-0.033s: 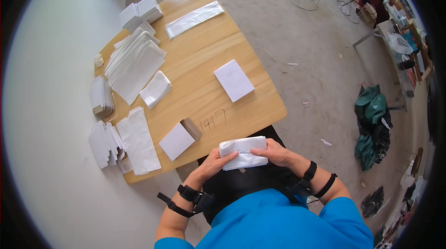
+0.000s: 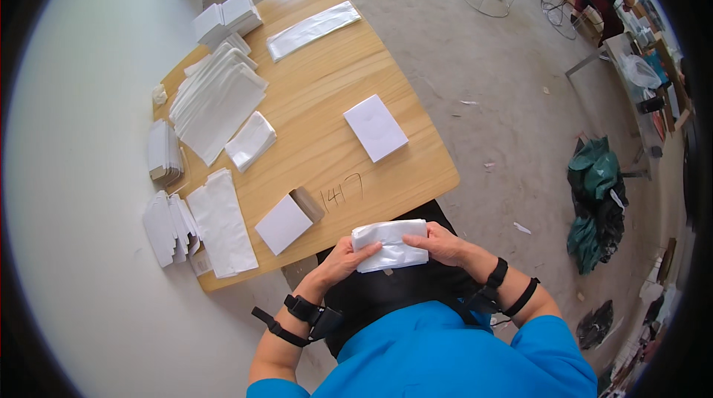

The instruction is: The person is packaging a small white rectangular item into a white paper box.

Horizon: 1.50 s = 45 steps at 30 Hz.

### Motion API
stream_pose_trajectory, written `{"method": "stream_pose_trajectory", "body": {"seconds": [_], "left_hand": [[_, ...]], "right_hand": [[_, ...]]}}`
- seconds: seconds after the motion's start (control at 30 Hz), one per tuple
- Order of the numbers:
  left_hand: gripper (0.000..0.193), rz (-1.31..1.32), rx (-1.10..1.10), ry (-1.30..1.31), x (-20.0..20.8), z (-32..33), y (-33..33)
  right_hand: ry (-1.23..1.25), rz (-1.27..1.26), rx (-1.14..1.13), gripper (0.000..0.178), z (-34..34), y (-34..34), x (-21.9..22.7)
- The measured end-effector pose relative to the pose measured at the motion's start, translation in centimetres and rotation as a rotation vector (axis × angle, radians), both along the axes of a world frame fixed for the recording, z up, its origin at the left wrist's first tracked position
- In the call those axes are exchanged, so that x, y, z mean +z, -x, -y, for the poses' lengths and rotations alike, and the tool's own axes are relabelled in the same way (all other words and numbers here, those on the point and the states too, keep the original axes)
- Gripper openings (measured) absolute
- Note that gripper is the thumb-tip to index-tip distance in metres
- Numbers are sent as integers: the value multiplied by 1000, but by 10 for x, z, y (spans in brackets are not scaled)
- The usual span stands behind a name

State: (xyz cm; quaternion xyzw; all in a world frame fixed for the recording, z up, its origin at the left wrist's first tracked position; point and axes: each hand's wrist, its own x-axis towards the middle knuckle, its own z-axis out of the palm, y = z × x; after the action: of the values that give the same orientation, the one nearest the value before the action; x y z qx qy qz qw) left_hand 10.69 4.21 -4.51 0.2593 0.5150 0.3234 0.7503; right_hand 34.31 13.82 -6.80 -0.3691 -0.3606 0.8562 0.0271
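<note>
We note the left hand point(image 2: 339, 259) closed on the left end of a white, crinkled packet point(image 2: 390, 244), thumb on top and fingers curled beneath. The packet sits between the two hands, held over the lap just short of the near edge of the bench point(image 2: 416, 164). The right hand point(image 2: 444, 243) grips the opposite end in the same manner, fingers point(image 2: 417, 237) pressing across the top face.

We judge the packet to be light and soft: its surface wrinkles and looks like thin film or tissue wrap around a flat block of contents. It appears to bend little along its length, so the contents likely lend some stiffness. The wrapper may be slick, and a one-sided pinch could let it slide or crease. Holding by both short ends, as now, seems the sound grasp; a squeeze at the middle would probably crumple the cover.

Ahead and to the left of the left hand lies a small white box point(image 2: 283, 223) with a brown flap, and beyond it a long white sleeve point(image 2: 224, 221). Ahead of the right hand, well apart, a flat white card point(image 2: 375, 127) lies on the bench.
</note>
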Motion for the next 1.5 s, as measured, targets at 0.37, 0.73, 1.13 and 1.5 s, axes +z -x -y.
{"method": "stream_pose_trajectory", "body": {"seconds": [0.37, 0.73, 1.13, 1.5], "left_hand": [[28, -187, 174, -10, -17, 26, 3], [112, -1708, -315, -270, -25, 21, 117], [88, -1209, -357, -498, 25, 4, 62], [91, -1304, -456, -582, 23, -7, 47]], "right_hand": [[19, -35, -79, 33, 26, 3, -27], [58, -43, -430, 30, 29, -1, -40], [-237, -223, -447, 29, 31, 29, -36], [-338, -191, -267, 35, 30, 25, -22]]}}
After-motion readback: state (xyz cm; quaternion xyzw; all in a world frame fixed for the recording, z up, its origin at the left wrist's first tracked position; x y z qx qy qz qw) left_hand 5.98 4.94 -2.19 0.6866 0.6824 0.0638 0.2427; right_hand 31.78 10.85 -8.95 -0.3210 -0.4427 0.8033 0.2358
